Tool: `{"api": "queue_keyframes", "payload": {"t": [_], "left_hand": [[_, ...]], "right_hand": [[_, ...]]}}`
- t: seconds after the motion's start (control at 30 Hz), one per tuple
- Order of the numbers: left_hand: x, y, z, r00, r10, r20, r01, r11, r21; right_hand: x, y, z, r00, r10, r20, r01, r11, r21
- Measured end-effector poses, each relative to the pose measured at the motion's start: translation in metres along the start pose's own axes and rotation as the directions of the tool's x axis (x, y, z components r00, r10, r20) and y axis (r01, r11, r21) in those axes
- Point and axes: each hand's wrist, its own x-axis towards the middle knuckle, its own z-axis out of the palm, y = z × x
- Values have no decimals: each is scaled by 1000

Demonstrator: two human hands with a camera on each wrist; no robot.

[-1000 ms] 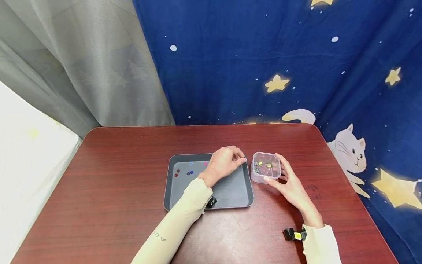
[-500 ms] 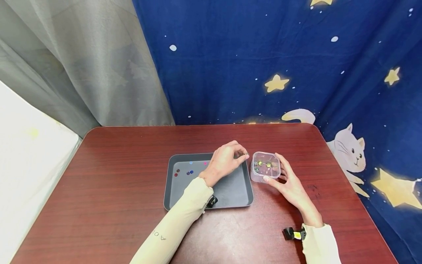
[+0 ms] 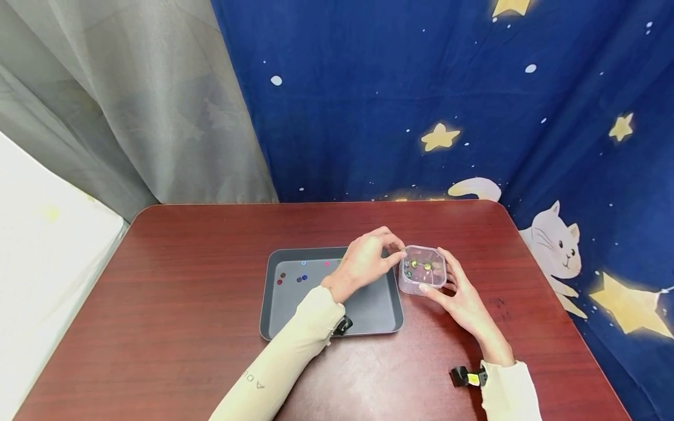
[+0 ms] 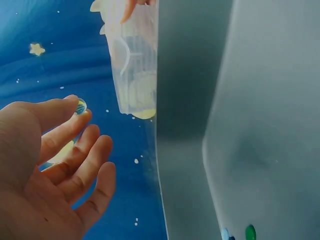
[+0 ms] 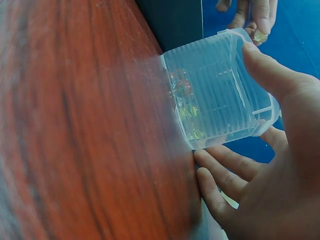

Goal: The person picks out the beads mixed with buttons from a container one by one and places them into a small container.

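Note:
My left hand is at the left rim of a clear plastic box in the head view. Between thumb and forefinger it pinches a small clear glass marble with a yellow-green swirl; the other fingers are loosely bent. My right hand grips the box from the right, thumb by the rim and fingers along the opposite side. Several marbles, some yellow-green and some reddish, lie in the bottom of the box. Left of it is a dark grey tray, partly under my left forearm.
Inside the tray lie several small pieces: blue ones, dark red ones, a light blue one and a pink one. The brown wooden table ends at a blue star-patterned curtain.
My left hand has moved right, from over the tray's far right corner to the box's rim, with the marble between its fingertips. My right hand still holds the box in place.

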Motion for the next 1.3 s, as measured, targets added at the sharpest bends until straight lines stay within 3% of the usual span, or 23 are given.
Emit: {"api": "queue_keyframes", "payload": {"t": [0.6,1.3], "left_hand": [[-2,10,11,997,-5,79,5,1000,11],[-3,12,15,972,-64,225,54,997,49]], "right_hand": [[-1,-1,0,1000,6,6,-6,1000,-1],[-2,-5,-1,1000,11,3,-11,1000,18]]}}
